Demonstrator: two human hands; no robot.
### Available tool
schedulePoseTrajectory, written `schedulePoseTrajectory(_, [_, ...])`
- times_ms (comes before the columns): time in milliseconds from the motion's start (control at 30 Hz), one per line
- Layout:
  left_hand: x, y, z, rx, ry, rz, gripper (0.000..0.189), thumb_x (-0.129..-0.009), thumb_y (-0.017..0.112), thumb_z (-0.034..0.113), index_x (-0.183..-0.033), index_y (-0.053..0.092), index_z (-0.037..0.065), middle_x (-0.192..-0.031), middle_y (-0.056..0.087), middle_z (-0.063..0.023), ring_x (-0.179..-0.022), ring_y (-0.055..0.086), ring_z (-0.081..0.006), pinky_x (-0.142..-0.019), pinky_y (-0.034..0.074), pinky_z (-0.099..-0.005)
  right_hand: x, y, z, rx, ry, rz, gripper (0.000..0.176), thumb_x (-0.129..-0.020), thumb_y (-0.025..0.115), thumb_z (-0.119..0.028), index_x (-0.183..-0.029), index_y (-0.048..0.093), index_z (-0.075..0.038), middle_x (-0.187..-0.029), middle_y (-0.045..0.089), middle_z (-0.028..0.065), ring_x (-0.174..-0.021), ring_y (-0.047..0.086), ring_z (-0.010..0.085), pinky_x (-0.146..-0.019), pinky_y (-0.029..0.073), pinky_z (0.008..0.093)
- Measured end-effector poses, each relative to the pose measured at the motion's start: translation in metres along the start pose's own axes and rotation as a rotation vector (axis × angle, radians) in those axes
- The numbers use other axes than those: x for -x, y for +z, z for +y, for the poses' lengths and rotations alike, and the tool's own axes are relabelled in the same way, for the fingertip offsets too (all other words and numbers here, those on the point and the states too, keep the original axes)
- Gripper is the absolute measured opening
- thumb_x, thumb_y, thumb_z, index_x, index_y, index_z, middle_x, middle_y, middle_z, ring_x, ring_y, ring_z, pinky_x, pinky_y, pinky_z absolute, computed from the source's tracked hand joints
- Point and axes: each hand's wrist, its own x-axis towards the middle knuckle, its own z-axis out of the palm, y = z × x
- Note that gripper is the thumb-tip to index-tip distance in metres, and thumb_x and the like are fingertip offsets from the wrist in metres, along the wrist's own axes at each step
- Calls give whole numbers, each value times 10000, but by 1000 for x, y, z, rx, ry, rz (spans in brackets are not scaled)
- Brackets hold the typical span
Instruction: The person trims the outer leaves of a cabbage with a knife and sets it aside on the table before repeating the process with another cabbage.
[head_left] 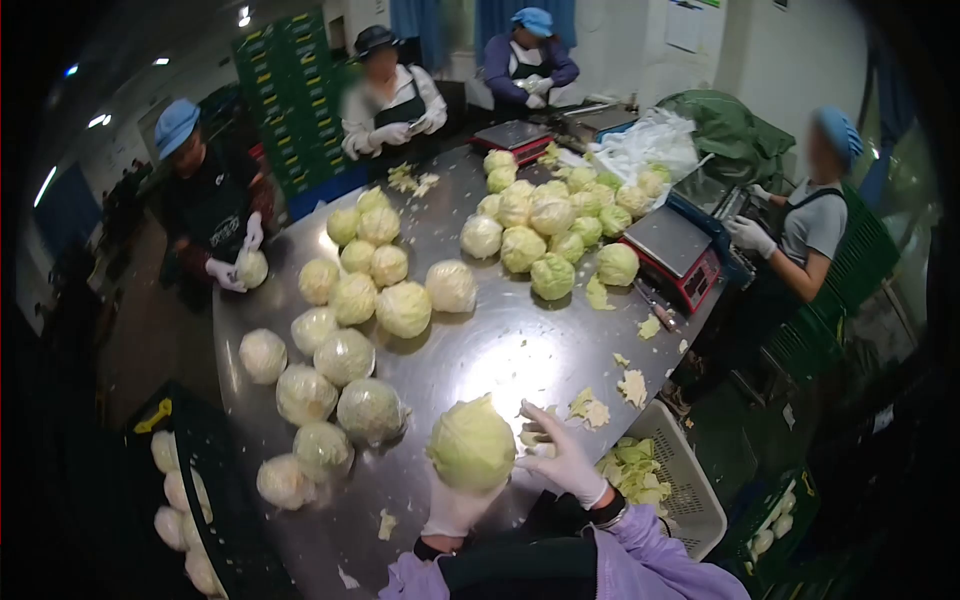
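A pale green cabbage (472, 445) rests in my left hand (457, 508), whose gloved fingers support it from below near the table's front edge. Just right of the cabbage is my right hand (566, 458), gloved too, with thumb and fingers spread and no firm grip on anything. Whether its fingertips brush the cabbage is hard to tell. Torn leaf pieces (589, 408) lie on the steel beyond that hand. To the left sit several film-wrapped cabbages, the closest being a wrapped cabbage (370, 412).
Unwrapped cabbages (552, 215) are heaped across the steel table (470, 345). A red scale (675, 250) and a knife (662, 316) are at the right. Below the right edge stands a white basket (705, 480) of leaves; a dark crate (222, 470) is lower left. Several co-workers stand around the table.
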Motion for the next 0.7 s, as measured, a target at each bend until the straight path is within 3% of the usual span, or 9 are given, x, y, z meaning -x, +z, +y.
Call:
schedulePoseTrajectory(33, [-3,3,6,-129,48,-32,790,-912,303,701,-1479,277,151,-1472,367,-144,-1337,395,-342,-1039,409,-548,-3,6,20,-194,126,-35,883,-764,787,-251,-1476,297,-73,-1440,419,133,-1279,466,233,-1036,415,348])
schedulePoseTrajectory(100, [1,10,26,383,-259,107,801,-908,342,700,-1486,245,155,-1472,356,-155,-1341,388,-341,-1024,416,-565,-3,19,69,-304,119,-50,906,-798,754,-312,-1495,226,-77,-1480,356,123,-1328,399,239,-1078,367,360])
schedulePoseTrajectory(167, [-6,9,20,241,-204,66,823,-895,367,704,-1490,219,155,-1475,345,-163,-1341,386,-343,-1025,414,-567,-4,24,77,-412,117,-88,934,-831,721,-372,-1514,156,-81,-1521,292,113,-1377,332,244,-1119,319,371])
schedulePoseTrajectory(233, [-8,12,25,74,-182,30,857,-887,352,718,-1500,181,144,-1496,307,-164,-1356,360,-349,-1052,373,-570,-3,23,74,-1109,269,-81,858,-891,628,-449,-1519,155,-103,-1536,262,98,-1417,253,248,-1141,285,359])
schedulePoseTrajectory(367, [-22,10,32,167,-236,-30,900,-893,343,713,-1516,91,115,-1521,207,-239,-1385,295,-384,-1063,324,-560,-29,-11,88,-1394,348,68,769,-926,437,-608,-1491,264,-116,-1510,323,119,-1370,354,306,-1072,383,472])
schedulePoseTrajectory(400, [-27,4,30,164,-236,-54,891,-895,343,710,-1501,158,85,-1496,249,-269,-1368,319,-397,-1055,340,-550,-39,-23,95,-1355,305,106,768,-917,368,-653,-1475,307,-128,-1489,362,131,-1346,392,330,-1032,405,544])
schedulePoseTrajectory(567, [-31,-47,10,200,-269,95,759,-937,395,630,-1388,386,19,-1366,448,-260,-1265,457,-367,-1002,419,-472,-92,-93,138,-1283,345,373,734,-892,391,-664,-1444,362,-182,-1468,393,110,-1314,425,345,-1008,395,585])
schedulePoseTrajectory(633, [-21,-59,13,275,-398,367,523,-939,505,534,-1288,525,146,-1161,618,-102,-1003,611,-264,-816,504,-403,-107,-110,165,-1305,366,434,711,-888,408,-669,-1424,388,-203,-1454,408,92,-1314,417,334,-994,401,580])
schedulePoseTrajectory(700, [-21,-86,-3,261,-321,317,557,-990,385,526,-1382,406,130,-1277,543,-95,-1102,566,-267,-870,492,-418,-124,-124,187,-1286,305,487,707,-880,437,-669,-1419,394,-215,-1441,419,84,-1320,404,321,-1002,395,572])
